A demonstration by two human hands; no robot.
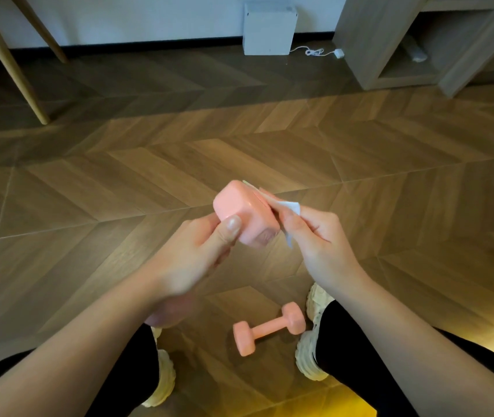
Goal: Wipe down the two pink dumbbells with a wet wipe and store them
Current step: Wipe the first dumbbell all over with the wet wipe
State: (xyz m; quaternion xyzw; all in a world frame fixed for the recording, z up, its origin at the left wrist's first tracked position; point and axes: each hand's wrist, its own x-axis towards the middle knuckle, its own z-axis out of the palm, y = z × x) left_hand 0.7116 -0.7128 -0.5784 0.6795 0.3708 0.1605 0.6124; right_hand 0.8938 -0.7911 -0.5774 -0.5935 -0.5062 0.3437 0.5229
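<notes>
My left hand (197, 254) grips one pink dumbbell (244, 213) and holds it up end-on, so only its upper head shows well; the lower head peeks out blurred below my wrist. My right hand (315, 236) pinches a white wet wipe (292, 207) and holds it against the right side of that head. The second pink dumbbell (269, 328) lies flat on the wooden floor between my feet, touched by neither hand.
My two cream sneakers (312, 350) stand either side of the floor dumbbell. A white box (268, 28) with a cable sits by the far wall. A grey shelf unit (396, 40) is at the back right, wooden furniture legs (20, 73) at the back left.
</notes>
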